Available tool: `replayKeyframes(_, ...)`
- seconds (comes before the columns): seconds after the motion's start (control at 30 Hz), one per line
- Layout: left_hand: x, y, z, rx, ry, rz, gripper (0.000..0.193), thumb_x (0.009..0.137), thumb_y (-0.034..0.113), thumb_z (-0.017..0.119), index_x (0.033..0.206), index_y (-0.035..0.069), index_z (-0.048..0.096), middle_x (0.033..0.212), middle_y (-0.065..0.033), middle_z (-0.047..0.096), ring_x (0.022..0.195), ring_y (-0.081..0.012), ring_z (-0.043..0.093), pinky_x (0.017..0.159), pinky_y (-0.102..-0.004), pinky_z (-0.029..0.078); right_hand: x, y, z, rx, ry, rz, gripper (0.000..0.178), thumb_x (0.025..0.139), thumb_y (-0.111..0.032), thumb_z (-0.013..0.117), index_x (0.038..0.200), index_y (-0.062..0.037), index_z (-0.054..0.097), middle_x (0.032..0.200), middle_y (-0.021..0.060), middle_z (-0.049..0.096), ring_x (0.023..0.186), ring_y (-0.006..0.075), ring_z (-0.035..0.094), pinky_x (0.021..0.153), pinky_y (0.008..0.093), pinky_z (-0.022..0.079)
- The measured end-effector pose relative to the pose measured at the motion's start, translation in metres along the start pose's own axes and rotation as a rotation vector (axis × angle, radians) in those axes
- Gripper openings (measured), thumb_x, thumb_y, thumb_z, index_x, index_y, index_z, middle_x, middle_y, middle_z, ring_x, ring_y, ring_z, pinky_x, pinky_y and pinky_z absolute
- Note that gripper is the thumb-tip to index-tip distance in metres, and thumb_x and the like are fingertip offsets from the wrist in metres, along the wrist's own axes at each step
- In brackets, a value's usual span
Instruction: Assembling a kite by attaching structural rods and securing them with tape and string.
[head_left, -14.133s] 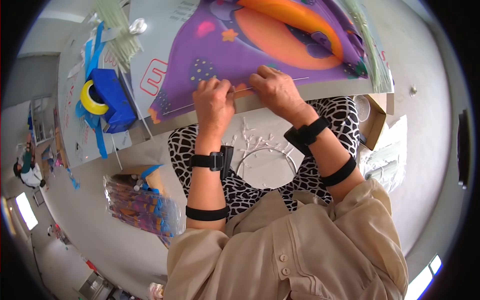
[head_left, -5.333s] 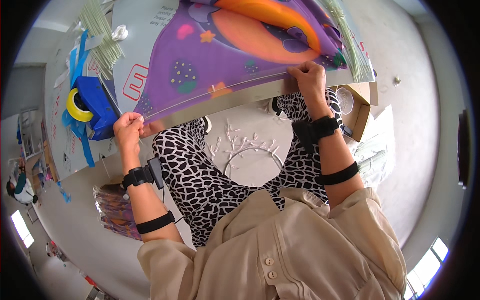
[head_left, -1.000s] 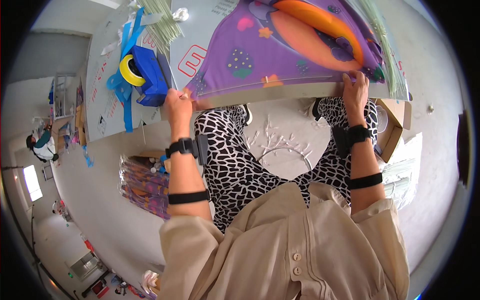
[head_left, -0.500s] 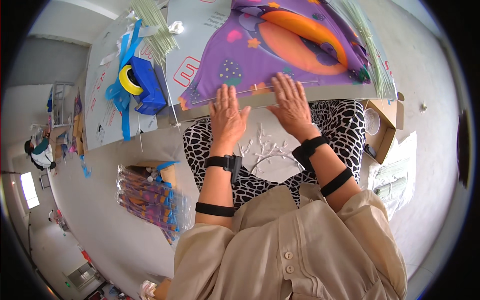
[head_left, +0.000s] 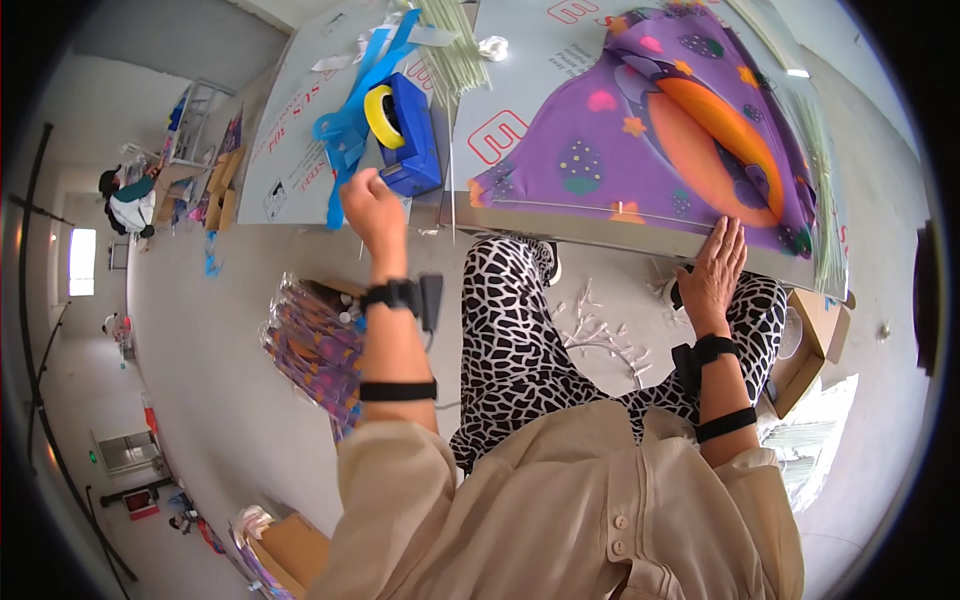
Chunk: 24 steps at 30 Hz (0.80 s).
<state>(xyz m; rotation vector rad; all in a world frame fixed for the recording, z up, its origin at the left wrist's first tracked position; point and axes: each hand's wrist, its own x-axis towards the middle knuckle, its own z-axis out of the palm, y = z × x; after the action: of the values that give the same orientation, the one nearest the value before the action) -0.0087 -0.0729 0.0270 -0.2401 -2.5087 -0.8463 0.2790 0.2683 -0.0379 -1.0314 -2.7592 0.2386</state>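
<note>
A purple printed cloth (head_left: 560, 150) with an orange patch and stars lies on the table, partly folded over itself at the right. Along its near edge runs a thin pale rod (head_left: 570, 211). My right hand (head_left: 712, 272) rests flat with straight fingers on that edge, near its right end. Left of the cloth stands a blue tape dispenser (head_left: 418, 140) holding a yellow roll of tape (head_left: 380, 105). My left hand (head_left: 374, 215) is at the dispenser's near end, fingers curled in a pinch; whatever they hold is hidden.
Blue strips (head_left: 345, 130) lie beside the dispenser. Bundles of pale rods (head_left: 455, 45) lie behind it and at the table's right end (head_left: 822, 190). Below are a cardboard box (head_left: 815, 340), packed printed cloths (head_left: 315, 340) and white plastic pieces (head_left: 595, 325). Another person (head_left: 132, 200) is far left.
My left hand has left the cloth's edge and moved left to the tape dispenser, its fingers closing. My right hand has slid right along the edge. The view has shifted left.
</note>
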Motion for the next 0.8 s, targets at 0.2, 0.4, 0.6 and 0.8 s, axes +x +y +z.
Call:
replayKeyframes(0.2, 0.048, 0.012, 0.005, -0.342, -0.349, -0.683, 0.013, 0.072, 0.010, 0.067, 0.082, 0.001, 0.065, 0.076, -0.0092, 0.061, 0.067, -0.0219, 0.055, 0.066, -0.0384, 0.043, -0.001, 0.004, 0.002, -0.038, -0.011, 0.012, 0.096, 0.065, -0.009, 0.075, 0.142, 0.0035, 0.018, 0.149, 0.0208, 0.018, 0.140, 0.0345, 0.016, 0.114, 0.0435, 0.013)
replayKeyframes(0.4, 0.064, 0.003, 0.008, -0.690, -0.215, -0.980, 0.016, 0.068, 0.013, 0.072, 0.069, 0.012, 0.056, 0.059, 0.0047, 0.043, 0.052, -0.0096, 0.037, 0.058, -0.0324, 0.035, 0.001, -0.001, 0.001, -0.055, -0.023, 0.006, 0.097, 0.065, -0.011, 0.076, 0.142, 0.0033, 0.018, 0.150, 0.0205, 0.018, 0.140, 0.0340, 0.016, 0.114, 0.0430, 0.013)
replayKeyframes(0.6, 0.036, 0.013, -0.007, -0.653, -0.239, -0.995, 0.021, 0.070, 0.013, 0.072, 0.067, 0.015, 0.052, 0.055, 0.0055, 0.039, 0.049, -0.0097, 0.034, 0.051, -0.0278, 0.030, 0.000, 0.001, 0.000, -0.054, -0.023, 0.006, 0.098, 0.064, -0.012, 0.077, 0.141, 0.0032, 0.019, 0.149, 0.0203, 0.018, 0.139, 0.0342, 0.016, 0.114, 0.0428, 0.014)
replayKeyframes(0.8, 0.013, -0.018, 0.005, -0.991, -0.379, -1.294, 0.020, 0.082, 0.016, 0.067, 0.073, 0.015, 0.049, 0.057, 0.0060, 0.037, 0.051, -0.0089, 0.034, 0.054, -0.0273, 0.030, 0.001, 0.001, 0.001, -0.053, -0.010, 0.002, 0.097, 0.063, -0.008, 0.075, 0.141, 0.0040, 0.020, 0.149, 0.0206, 0.019, 0.139, 0.0347, 0.017, 0.114, 0.0432, 0.014)
